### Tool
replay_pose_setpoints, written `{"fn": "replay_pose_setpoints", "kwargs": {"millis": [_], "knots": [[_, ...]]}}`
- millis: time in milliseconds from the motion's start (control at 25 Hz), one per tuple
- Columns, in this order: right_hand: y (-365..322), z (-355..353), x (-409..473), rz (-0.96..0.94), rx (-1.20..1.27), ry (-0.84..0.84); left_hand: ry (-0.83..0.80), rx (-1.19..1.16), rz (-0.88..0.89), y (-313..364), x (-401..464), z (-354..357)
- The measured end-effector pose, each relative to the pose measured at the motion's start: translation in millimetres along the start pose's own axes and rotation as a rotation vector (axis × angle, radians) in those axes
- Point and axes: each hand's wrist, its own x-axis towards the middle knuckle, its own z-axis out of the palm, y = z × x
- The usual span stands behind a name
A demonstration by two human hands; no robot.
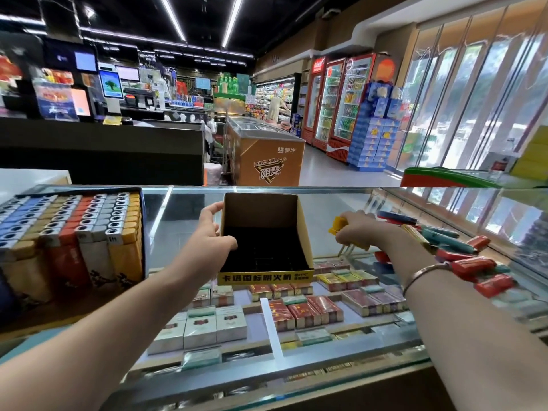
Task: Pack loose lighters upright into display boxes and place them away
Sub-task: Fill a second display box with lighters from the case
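The left hand (211,232) reaches forward from a bare forearm and grips the left wall of an empty display box (264,238), thumb hooked over the wall's edge into the dark interior, fingers curled against the outside. The box stands on the glass desk (341,203) with its open top up, tall back panel away from the person and its low yellow printed front lip toward them.

The right hand (360,232), a bracelet (427,272) on its wrist, is clenched around a yellow lighter (339,225). The lighter's long axis lies roughly level and slightly tilted, one end jutting out leftward toward the box.

Just right of that hand, a pile of loose lighters (462,253), red, teal and blue, lies flat on the glass. At the desk's left end a full display box (71,232) holds rows of lighters standing upright.
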Motion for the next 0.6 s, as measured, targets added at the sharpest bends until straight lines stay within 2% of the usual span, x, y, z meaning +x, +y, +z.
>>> {"fn": "replay_pose_setpoints", "kwargs": {"millis": [80,200,280,360,440,520,560,600], "knots": [[-9,9,-1,-0.032,-0.001,0.102,-0.012,-0.019,-0.010,1,-1,-1],[-14,13,-3,-0.104,0.110,0.162,-0.018,-0.031,-0.021,3,0,-2],[-12,15,-4,-0.148,0.097,0.232,-0.011,-0.026,-0.025,3,1,-2],[-13,15,-7,-0.190,0.011,0.350,0.000,0.006,-0.020,3,1,-2],[-18,14,-11,-0.252,0.079,0.518,0.007,0.029,-0.014,5,2,-2],[-34,5,-20,-0.290,0.450,0.664,0.043,0.081,0.004,6,4,0],[-44,-1,-26,-0.309,0.720,0.662,0.088,0.132,0.006,7,5,2],[-57,-8,-33,-0.338,0.989,0.590,0.154,0.182,0.002,6,5,3]]}}
